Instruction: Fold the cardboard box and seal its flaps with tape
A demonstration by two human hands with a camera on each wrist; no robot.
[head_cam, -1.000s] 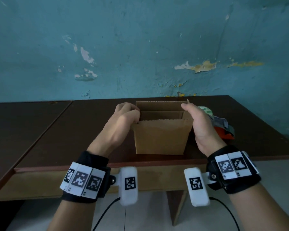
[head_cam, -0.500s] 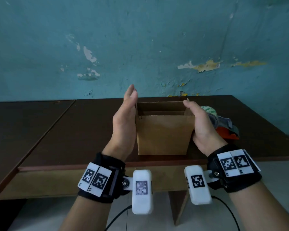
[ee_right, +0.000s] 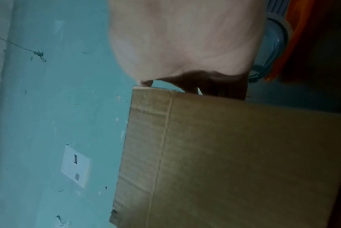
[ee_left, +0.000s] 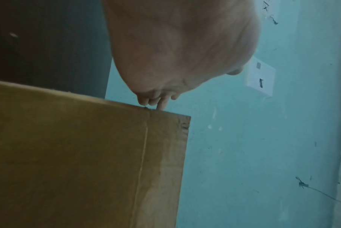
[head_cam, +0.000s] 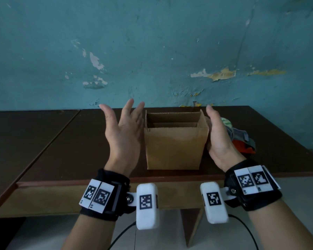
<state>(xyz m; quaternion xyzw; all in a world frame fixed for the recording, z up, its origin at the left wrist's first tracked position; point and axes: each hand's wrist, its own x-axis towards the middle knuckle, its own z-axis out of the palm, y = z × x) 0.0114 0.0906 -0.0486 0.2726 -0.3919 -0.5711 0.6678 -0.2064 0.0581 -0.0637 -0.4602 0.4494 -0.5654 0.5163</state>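
Observation:
A small brown cardboard box [head_cam: 175,147] stands upright on the dark table [head_cam: 76,150] near its front edge, top open, inner flaps showing inside. My left hand [head_cam: 124,129] is beside the box's left wall, palm toward it, fingers straight and spread, holding nothing. My right hand [head_cam: 218,134] lies flat against the box's right wall with straight fingers. The box's side [ee_left: 83,162] fills the left wrist view, its other side [ee_right: 234,162] the right wrist view. A tape dispenser [head_cam: 242,141], orange and grey with a tape roll, lies just behind my right hand.
A teal wall with peeling paint [head_cam: 152,51] rises right behind the table. A second dark table [head_cam: 25,134] adjoins on the left. The table's front edge [head_cam: 152,177] runs just below the box.
My left hand let go of the box's left top edge, opened and swung out to the left with fingers spread. My right hand released the top corner and flattened against the right wall.

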